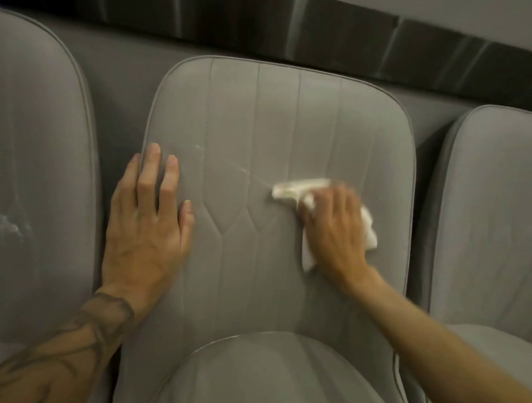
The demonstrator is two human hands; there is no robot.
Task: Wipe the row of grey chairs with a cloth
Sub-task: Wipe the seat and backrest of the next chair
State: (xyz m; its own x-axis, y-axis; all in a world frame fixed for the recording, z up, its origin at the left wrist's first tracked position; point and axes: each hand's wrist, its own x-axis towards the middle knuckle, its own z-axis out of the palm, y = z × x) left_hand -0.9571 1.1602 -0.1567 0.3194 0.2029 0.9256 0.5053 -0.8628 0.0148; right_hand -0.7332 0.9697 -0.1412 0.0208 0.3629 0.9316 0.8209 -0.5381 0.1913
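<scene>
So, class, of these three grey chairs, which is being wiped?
The middle chair: the right hand holds the white cloth against its backrest and the left hand rests flat on it. The left chair and right chair have no cloth.

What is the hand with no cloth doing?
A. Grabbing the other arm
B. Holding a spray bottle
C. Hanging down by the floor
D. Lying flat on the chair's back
D: the left hand lies flat with straight fingers on the left side of the middle chair, while the right hand holds the white cloth.
</scene>
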